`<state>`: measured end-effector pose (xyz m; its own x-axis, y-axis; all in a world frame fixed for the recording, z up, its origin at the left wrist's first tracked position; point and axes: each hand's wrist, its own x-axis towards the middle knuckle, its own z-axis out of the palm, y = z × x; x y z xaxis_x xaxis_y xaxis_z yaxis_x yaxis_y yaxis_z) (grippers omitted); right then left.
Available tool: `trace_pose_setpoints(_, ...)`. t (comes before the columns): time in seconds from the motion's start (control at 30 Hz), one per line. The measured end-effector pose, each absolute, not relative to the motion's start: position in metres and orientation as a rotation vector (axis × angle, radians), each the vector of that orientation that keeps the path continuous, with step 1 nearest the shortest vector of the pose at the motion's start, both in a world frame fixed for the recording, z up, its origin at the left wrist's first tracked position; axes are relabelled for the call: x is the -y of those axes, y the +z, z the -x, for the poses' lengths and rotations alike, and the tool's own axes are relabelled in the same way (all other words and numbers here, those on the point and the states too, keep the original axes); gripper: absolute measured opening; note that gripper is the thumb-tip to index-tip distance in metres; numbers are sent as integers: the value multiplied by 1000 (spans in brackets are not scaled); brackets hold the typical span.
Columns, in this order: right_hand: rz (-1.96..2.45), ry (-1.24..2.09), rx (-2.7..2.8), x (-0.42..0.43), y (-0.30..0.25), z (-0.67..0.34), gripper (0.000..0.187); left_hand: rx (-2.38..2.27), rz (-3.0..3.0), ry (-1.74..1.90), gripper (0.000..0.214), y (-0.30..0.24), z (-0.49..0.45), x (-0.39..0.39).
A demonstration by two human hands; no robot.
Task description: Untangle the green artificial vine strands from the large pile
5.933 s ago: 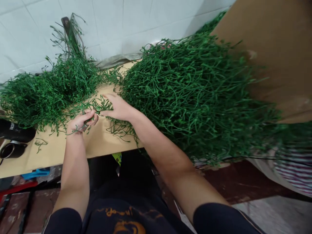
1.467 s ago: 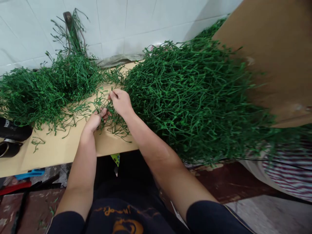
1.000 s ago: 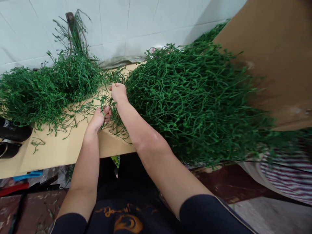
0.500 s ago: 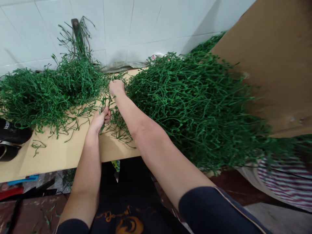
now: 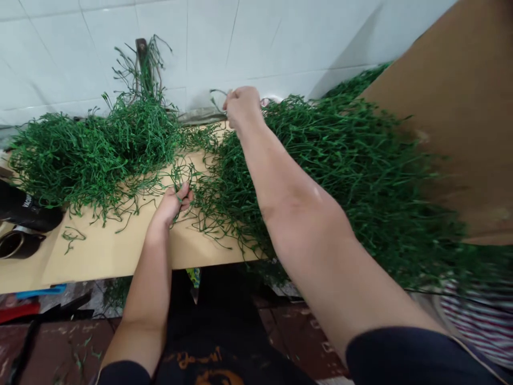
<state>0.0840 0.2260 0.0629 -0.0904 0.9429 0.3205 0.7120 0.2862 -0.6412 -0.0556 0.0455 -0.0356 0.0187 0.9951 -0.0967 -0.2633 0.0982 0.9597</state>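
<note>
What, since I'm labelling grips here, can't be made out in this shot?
Head view only:
- Right hand: a fist; its fingers hide how much of the strand it holds.
- Left hand: pinches strands; which one is lost in the tangle.
- Black objects: cut off by the left edge.
- Cardboard: blurred, cut by the right edge.

The right heap of strands (image 5: 352,160) is deep green, the left heap of strands (image 5: 80,155) and the loose strands (image 5: 180,174) the same green; the desk (image 5: 112,251) is pale tan; the wall (image 5: 280,37) is white tile. The cardboard (image 5: 460,107) is plain brown; the cloth (image 5: 481,326) is striped white and maroon; the shirt (image 5: 224,347) is black with orange print; the sleeve (image 5: 409,358) is navy.
</note>
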Motion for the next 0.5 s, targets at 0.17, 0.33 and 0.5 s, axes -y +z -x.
trace_pose_setpoints(0.17,1506,509,2070,-181,67,-86,29,-1033,-920,1263,35,-36,49,-48)
trace_pose_setpoints(0.33,1213,701,2444,-148,57,-72,32,-1128,-889,1224,36,-41,47,-52)
trace_pose_setpoints(0.5,1158,483,2623,-146,45,-45,23,-1258,-926,1192,37,-48,46,-55)
